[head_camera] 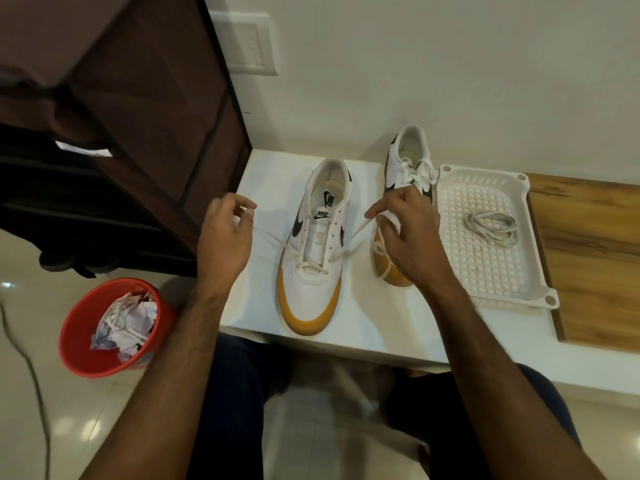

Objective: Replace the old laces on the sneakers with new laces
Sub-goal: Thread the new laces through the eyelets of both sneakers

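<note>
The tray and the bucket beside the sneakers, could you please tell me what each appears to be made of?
The white tray looks like moulded plastic with a matt finish: a grid of square holes and a rounded rim. The red bucket also seems plastic, smooth and slightly glossy, its wall one even colour.

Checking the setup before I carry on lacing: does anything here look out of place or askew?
Only the second sneaker: it lies tipped on its side against the white tray, behind the right hand. The near sneaker sits upright, both hands pinching its lace ends. The left hand looks fine.
</note>
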A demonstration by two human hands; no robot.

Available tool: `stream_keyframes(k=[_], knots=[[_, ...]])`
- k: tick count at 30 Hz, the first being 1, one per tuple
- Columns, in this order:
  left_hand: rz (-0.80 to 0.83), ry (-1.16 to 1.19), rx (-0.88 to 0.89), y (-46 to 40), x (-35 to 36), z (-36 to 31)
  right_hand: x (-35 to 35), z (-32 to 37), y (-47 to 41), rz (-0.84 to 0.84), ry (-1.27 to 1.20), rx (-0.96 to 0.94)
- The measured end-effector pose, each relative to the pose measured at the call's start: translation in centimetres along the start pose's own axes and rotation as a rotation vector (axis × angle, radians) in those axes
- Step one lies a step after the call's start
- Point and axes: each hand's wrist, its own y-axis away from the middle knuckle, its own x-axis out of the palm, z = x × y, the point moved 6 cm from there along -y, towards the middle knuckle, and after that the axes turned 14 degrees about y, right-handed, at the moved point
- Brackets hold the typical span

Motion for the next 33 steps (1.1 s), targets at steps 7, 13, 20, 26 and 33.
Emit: stream_keyframes(k=[7,13,20,26,33], knots=[[0.118,-0.662,0.224,0.9,2.2,-1.9,3.7,4.9,2.7,0.242,0.088,-0.21],[0.544,-0.238,0.33,2.2,4.9,-2.5,5.6,5.6,3.7,0.328,0.059,-0.08],[0.687,-0.29,0.376,2.8,6.2,-2.0,5.8,6.6,3.7,0.277,0.233,-0.154],[0.666,-0.293,0.454,2.9,6.5,-2.5,5.6,6.5,3.9,0.248,0.015,-0.133],[0.65,-0.402,0.613,3.6,7.3,-3.2,5.3,5.0,3.4,0.398,-0.306,0.027]])
